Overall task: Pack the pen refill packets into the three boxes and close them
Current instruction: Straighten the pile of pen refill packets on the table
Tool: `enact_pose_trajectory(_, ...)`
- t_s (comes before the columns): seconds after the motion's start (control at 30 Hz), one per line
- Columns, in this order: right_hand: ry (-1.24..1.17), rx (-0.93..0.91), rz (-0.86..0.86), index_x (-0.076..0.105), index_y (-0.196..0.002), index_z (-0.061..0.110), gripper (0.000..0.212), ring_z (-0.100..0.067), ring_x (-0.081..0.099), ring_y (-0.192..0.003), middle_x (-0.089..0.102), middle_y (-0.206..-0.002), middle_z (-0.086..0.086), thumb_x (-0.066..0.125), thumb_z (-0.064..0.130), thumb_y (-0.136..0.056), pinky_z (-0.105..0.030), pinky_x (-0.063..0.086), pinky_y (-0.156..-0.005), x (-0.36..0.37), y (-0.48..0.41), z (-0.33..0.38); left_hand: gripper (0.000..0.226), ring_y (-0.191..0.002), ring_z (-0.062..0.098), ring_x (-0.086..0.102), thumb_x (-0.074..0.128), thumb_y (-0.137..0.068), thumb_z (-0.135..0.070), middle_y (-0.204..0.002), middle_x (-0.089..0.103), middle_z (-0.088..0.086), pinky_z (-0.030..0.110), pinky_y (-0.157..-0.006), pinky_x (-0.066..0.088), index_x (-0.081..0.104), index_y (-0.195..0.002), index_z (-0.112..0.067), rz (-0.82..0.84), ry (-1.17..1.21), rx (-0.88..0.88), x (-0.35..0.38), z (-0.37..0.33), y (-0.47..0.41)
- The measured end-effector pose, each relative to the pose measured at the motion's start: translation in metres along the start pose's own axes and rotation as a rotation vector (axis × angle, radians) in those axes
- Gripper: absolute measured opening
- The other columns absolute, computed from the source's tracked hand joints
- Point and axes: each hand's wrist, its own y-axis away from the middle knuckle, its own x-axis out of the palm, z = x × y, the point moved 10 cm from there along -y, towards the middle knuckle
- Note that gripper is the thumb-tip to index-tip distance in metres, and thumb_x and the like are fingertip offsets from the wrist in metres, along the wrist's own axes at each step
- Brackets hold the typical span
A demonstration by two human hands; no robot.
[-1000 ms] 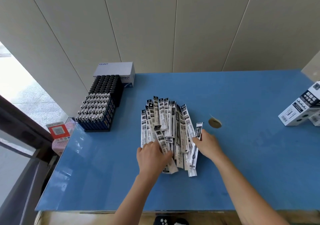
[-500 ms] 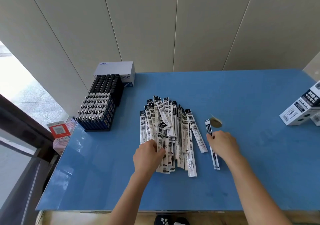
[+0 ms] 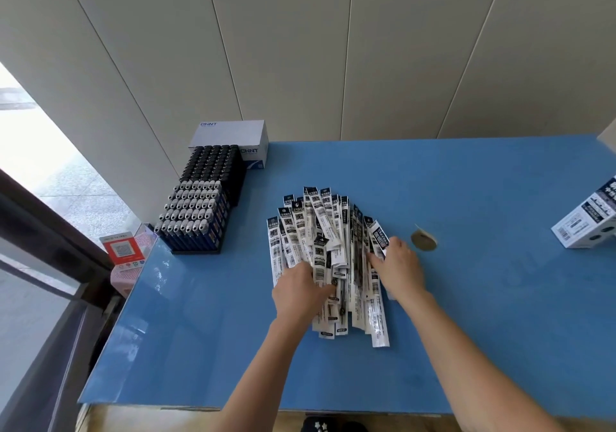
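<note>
Where hands (image 3: 350, 281) press — fanned white-black packets (image 3: 320, 231)

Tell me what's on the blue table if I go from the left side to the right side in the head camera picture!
Tray of pens → left hand → pile of refill packets → right hand → round brown hole → white refill box at the right edge.

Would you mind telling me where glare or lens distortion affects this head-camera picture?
Head view: daylight blows out the doorway at left and puts a sheen on the glossy blue table; wide-angle bending curves the wall panel seams; the white refill box is cropped at right.
</note>
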Motion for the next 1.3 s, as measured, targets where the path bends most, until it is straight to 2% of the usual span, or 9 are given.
enact_pose_trajectory(0.13,-0.01,0.002,0.019,0.05,-0.096,0.0,0.035,-0.032,0.056,-0.09,0.059,-0.1,-0.018,0.052,0.035,-0.092,-0.034,0.036,-0.065,0.002,0.002,-0.003,0.028,-0.06,0.018,0.034,0.058,-0.077,-0.021,-0.06,0.037,-0.002,0.024,-0.049,0.026,0.035,-0.063,-0.014,0.104,0.082,0.009,0.005,0.005,-0.005)
enact_pose_trajectory(0.27,0.011,-0.022,0.059,0.04,-0.078,0.007,0.027,-0.023,0.045,-0.071,0.053,-0.081,-0.012,0.042,0.026,-0.097,-0.03,0.032,-0.06,0.003,0.003,-0.003,0.016,-0.064,0.019,0.046,0.047,-0.09,-0.018,-0.075,0.053,0.007,0.028,-0.062,0.04,0.053,-0.083,-0.004,0.328,0.32,0.005,0.012,0.013,0.003)
enact_pose_trajectory(0.37,-0.022,0.006,0.066,0.041,-0.082,0.005,0.023,-0.025,0.046,-0.071,0.049,-0.075,-0.007,0.034,0.019,-0.098,-0.03,0.032,-0.061,0.0,0.003,-0.008,0.009,-0.053,0.018,0.055,0.04,-0.094,-0.011,-0.077,0.064,0.009,0.027,-0.054,0.05,0.047,-0.088,-0.012,0.457,0.598,-0.086,0.012,0.028,0.015)
enact_pose_trajectory(0.57,-0.376,0.16,0.078,0.04,-0.091,0.003,0.014,-0.039,0.06,-0.084,0.058,-0.096,-0.028,0.031,0.011,-0.097,-0.042,0.045,-0.067,0.0,0.001,-0.031,0.018,-0.045,0.011,0.033,0.043,-0.096,-0.011,-0.064,0.04,0.002,0.022,-0.042,0.033,0.042,-0.078,-0.009,0.143,0.736,-0.071,-0.017,0.017,-0.027)
enact_pose_trajectory(0.7,-0.534,0.177,0.055,0.042,-0.087,0.003,0.016,-0.025,0.045,-0.06,0.053,-0.077,-0.015,0.032,0.012,-0.097,-0.033,0.031,-0.055,-0.001,0.004,-0.028,0.023,-0.049,0.012,0.035,0.055,-0.092,-0.027,-0.06,0.042,-0.001,0.026,-0.051,0.036,0.048,-0.08,-0.009,0.032,0.507,0.033,-0.023,-0.03,-0.077)
enact_pose_trajectory(0.87,-0.586,0.126,0.072,0.041,-0.084,0.005,0.018,-0.021,0.044,-0.061,0.051,-0.073,-0.007,0.035,0.015,-0.097,-0.033,0.034,-0.06,-0.004,0.01,-0.017,0.051,-0.043,0.01,0.031,0.058,-0.084,-0.05,-0.05,0.036,-0.004,0.018,-0.04,0.025,0.038,-0.056,-0.013,0.059,0.145,0.019,-0.013,-0.054,-0.111)
enact_pose_trajectory(1.1,-0.669,0.127,0.059,0.038,-0.073,0.015,0.025,-0.021,0.047,-0.062,0.053,-0.072,-0.005,0.036,0.017,-0.098,-0.039,0.04,-0.066,-0.012,0.015,-0.014,0.015,-0.052,0.01,0.05,0.054,-0.09,-0.024,-0.065,0.049,-0.001,0.02,-0.049,0.043,0.046,-0.084,-0.012,0.145,0.259,-0.026,0.002,-0.036,-0.121)
enact_pose_trajectory(1.2,-0.74,0.161,0.031,0.044,-0.08,0.009,0.02,-0.014,0.046,-0.055,0.053,-0.064,0.002,0.037,0.016,-0.097,-0.035,0.04,-0.065,-0.013,0.016,-0.019,0.025,-0.038,0.007,0.04,0.049,-0.093,-0.02,-0.056,0.043,-0.003,0.017,-0.035,0.032,0.046,-0.069,-0.016,0.109,0.316,0.027,-0.01,-0.036,-0.119)
enact_pose_trajectory(1.3,-0.91,0.208,0.03,0.052,-0.087,0.01,0.016,-0.009,0.044,-0.051,0.056,-0.063,0.004,0.041,0.017,-0.097,-0.026,0.039,-0.057,-0.011,0.019,-0.025,0.033,-0.045,0.009,0.032,0.042,-0.094,-0.015,-0.055,0.04,-0.003,0.019,-0.041,0.028,0.04,-0.062,-0.017,0.061,0.412,0.073,-0.026,-0.036,-0.112)
